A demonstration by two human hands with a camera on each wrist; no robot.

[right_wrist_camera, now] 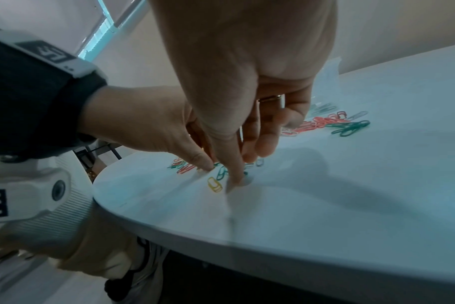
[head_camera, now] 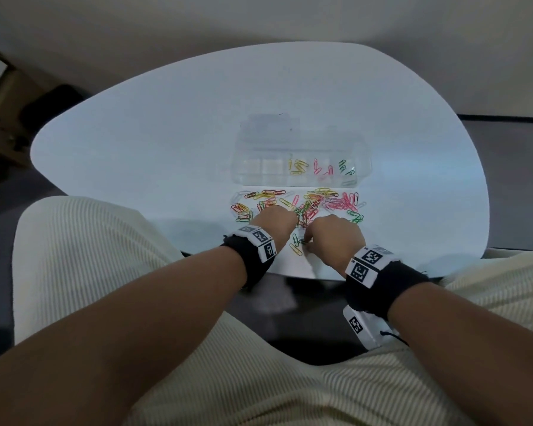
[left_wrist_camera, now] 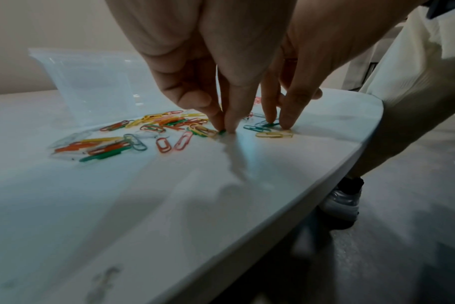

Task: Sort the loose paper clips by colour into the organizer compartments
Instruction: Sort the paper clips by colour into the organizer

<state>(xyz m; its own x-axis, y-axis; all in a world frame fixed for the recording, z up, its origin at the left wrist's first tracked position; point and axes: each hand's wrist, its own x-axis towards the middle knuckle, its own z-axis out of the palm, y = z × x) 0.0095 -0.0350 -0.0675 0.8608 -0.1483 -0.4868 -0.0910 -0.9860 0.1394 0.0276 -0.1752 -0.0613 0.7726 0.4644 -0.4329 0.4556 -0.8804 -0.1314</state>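
Each forearm is bare. Behind each hand, a black fabric wristband [head_camera: 385,289] carries a white camera housing [head_camera: 363,325] bearing black-and-white square fiducial markers [head_camera: 371,256]. One right-hand finger carries a ring [right_wrist_camera: 271,98]. Cream ribbed trousers [head_camera: 83,259]; grey shoe [left_wrist_camera: 343,202].

Both forearms reach up from the lower frame of the head view, a dark band with white marker blocks on each wrist. Left hand [head_camera: 276,221] sits centre frame, knuckles up, thumb and fingertips [left_wrist_camera: 230,125] pinched together, pointing down. Right hand [head_camera: 336,233] is just beside it to the right, fingers [right_wrist_camera: 234,174] also bunched and pointing down, a ring on one.
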